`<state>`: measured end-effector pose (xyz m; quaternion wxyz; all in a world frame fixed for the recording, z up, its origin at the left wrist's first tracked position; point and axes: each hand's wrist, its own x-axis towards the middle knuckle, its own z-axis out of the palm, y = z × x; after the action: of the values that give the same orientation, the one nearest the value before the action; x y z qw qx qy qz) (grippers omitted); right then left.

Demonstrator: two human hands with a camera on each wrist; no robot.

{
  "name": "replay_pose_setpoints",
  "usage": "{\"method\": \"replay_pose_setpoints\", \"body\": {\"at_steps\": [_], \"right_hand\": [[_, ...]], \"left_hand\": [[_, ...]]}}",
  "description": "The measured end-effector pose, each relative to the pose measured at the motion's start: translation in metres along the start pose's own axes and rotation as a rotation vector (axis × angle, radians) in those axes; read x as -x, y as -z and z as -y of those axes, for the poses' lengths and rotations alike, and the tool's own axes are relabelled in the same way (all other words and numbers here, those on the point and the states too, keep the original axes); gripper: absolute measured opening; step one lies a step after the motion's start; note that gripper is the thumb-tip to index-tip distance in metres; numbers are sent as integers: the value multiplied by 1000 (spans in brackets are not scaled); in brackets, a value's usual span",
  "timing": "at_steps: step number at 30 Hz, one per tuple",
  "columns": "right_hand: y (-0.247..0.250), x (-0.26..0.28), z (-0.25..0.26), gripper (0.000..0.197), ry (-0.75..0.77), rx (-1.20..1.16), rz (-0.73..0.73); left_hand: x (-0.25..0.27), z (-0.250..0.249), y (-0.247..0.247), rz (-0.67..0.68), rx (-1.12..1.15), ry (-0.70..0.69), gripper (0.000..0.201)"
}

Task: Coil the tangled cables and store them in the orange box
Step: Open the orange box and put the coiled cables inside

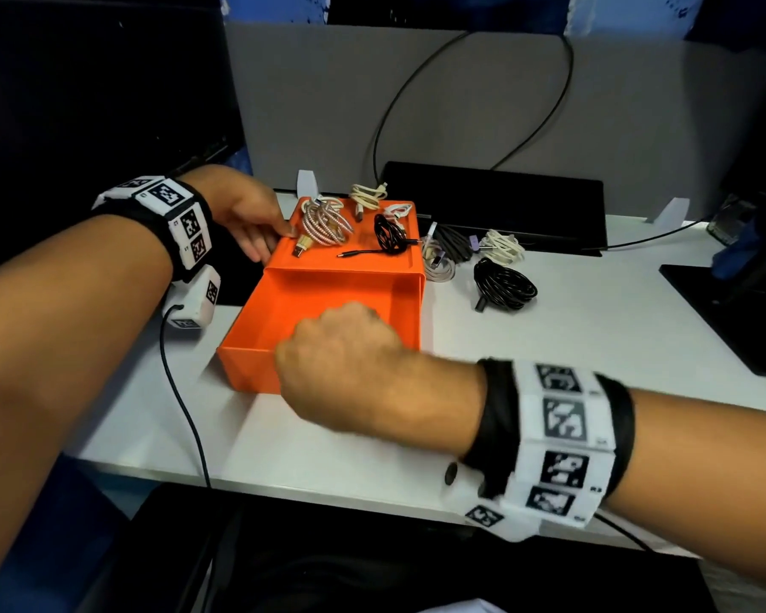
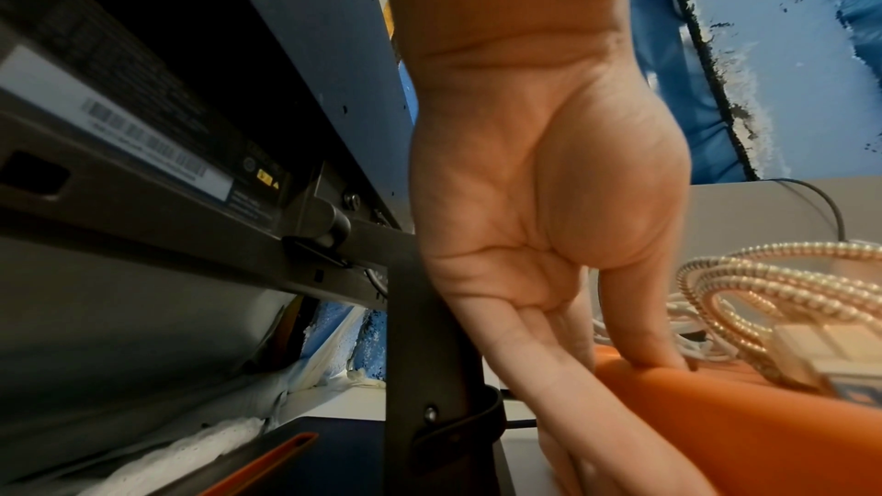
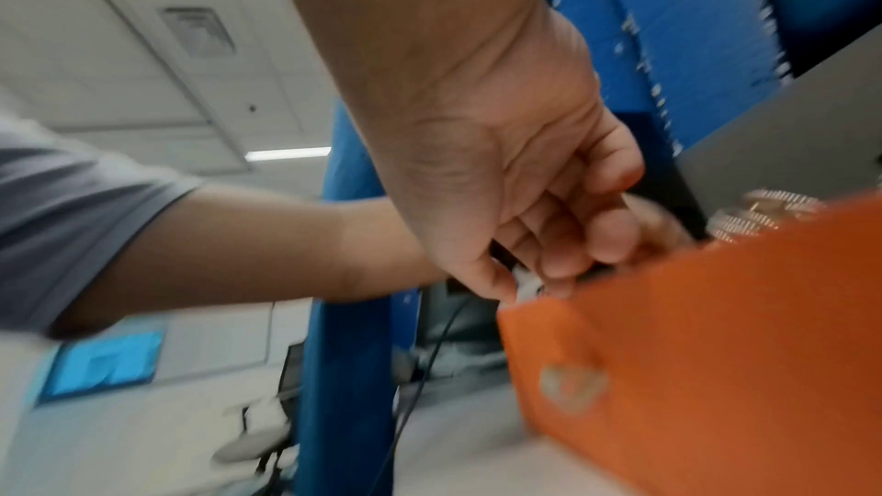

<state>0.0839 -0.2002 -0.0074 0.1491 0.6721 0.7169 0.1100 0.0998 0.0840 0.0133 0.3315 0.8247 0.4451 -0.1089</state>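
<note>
My right hand [image 1: 341, 369] covered the near front of the orange box [image 1: 328, 303], and in the head view I saw only its back, so the fingers were hidden there. The right wrist picture was blurred; my fingers [image 3: 563, 240] looked curled at the box's top edge, but I could not tell whether they held anything. My left hand [image 1: 244, 219] gripped the far left corner of the box, thumb [image 2: 639, 334] pressed on the rim and fingers running down its outer side.

The box sat on the white desk [image 1: 571, 338], its drawer pulled out toward me, the visible part of the inside bare. On its flat top lay a coiled braided cable [image 1: 328, 223], a cream cable [image 1: 365, 196], a white cable [image 1: 399, 211] and a black cable [image 1: 390, 236]. More coils lay just right of the box: a grey and white bundle [image 1: 445, 254], a white coil [image 1: 503, 246] and a black coil [image 1: 505, 285].

A barcode label [image 2: 143, 134] on the dark monitor back was too smeared to read, and so was a pale emblem [image 3: 572, 387] on the box front.
</note>
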Motion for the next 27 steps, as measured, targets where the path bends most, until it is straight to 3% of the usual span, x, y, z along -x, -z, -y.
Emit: {"method": "replay_pose_setpoints", "body": {"at_steps": [4,8,13,17,20,24,27], "right_hand": [[25,-16,-70,29,-297,-93,-223],[0,-35,-131,45,-430,-118,-36],[-35,-57,-150,36,-363,-167,-71],[-21,-49,-140,31,-317,-169,-193],[2,-38,-107,31,-177,-158,-321],[3,-41,-61,30,55,39,-196],[-12,-58,-53,27,91,147,-97]], "left_hand": [[4,2,-4,-48,10,-38,37],[1,3,-1,-15,-1,-22,41],[-1,4,-1,-18,8,-24,42],[-2,8,-2,-5,22,-36,43],[-3,9,-2,-12,25,-54,40],[-2,8,-4,-23,5,-54,39],[0,8,-3,3,-5,-56,43]]}}
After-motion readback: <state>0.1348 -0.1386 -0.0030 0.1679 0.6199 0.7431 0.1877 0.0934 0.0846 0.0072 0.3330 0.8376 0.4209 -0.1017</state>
